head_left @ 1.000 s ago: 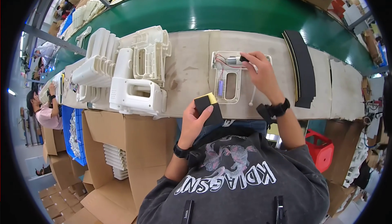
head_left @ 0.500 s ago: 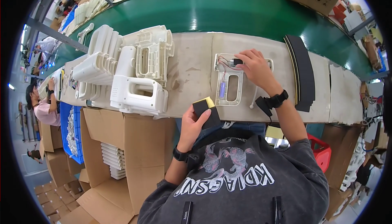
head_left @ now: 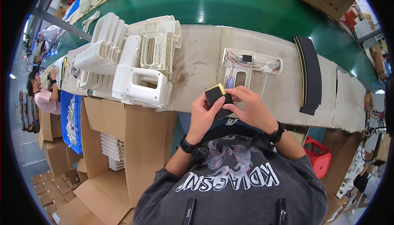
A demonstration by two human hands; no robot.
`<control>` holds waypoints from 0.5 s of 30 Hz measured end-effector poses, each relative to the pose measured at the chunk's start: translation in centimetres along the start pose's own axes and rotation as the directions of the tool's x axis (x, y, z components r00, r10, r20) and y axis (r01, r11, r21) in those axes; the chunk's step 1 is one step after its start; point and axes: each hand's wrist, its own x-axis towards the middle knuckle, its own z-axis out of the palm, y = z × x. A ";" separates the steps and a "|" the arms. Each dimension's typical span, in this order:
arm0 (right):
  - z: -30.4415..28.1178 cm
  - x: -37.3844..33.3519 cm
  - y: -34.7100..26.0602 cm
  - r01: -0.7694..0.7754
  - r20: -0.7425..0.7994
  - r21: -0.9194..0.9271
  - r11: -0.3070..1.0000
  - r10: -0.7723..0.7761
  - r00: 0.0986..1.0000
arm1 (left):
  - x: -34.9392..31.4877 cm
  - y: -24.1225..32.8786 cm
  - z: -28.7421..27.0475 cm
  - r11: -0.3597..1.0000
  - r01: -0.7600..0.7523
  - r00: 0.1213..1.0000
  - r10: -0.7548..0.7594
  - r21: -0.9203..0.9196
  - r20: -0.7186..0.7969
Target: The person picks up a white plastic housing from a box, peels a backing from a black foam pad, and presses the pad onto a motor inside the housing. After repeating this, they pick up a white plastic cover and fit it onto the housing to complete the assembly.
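My left hand (head_left: 202,117) is closed around a small stack of black foam pads (head_left: 212,95) with yellow backing, just over the table's near edge. My right hand (head_left: 251,109) meets it there, thumb and fingers pinching the right side of the black foam. Beyond my hands lies an open white plastic housing half (head_left: 278,67) with a handle opening. Inside it are red wires, a small motor (head_left: 257,60) with a black piece (head_left: 246,58) on it, and a blue cylindrical cell (head_left: 230,83) partly hidden near my right fingers. A white cable (head_left: 264,81) trails from the housing.
Long black foam strips (head_left: 310,75) lie at the right. White housings (head_left: 141,87) and nested white shells (head_left: 100,52) are piled at the left. Behind the table runs a green conveyor (head_left: 230,5). An open carton (head_left: 150,155) stands below left; a red stool (head_left: 318,159) is below right.
My right hand has come back from the housing to the foam in my left hand. The motor, earlier partly covered by that hand, now shows. The whole view has shifted slightly.
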 end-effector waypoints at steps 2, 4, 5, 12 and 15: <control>0.1 -0.1 0.8 0.004 0.018 0.020 1.000 -0.005 1.000 | -0.1 -0.1 -0.1 1.000 -0.003 1.000 0.003 0.009 -0.011; -0.1 0.0 1.2 0.007 0.033 0.040 0.999 -0.008 0.999 | -0.3 -0.4 -0.5 0.998 -0.033 0.999 0.031 0.047 0.031; -0.2 0.0 1.4 0.019 0.058 0.036 0.999 -0.021 0.998 | -0.3 -0.3 -0.7 0.998 -0.030 0.999 0.029 0.048 0.031; -0.5 0.3 1.1 -0.193 0.241 0.315 0.929 0.118 0.963 | -0.8 -0.2 -1.9 0.997 0.026 0.995 -0.033 0.067 0.097; -0.4 0.4 1.6 -0.278 0.255 0.551 0.787 0.158 0.954 | -0.9 -0.1 -2.1 0.999 0.031 0.995 -0.029 -0.022 0.096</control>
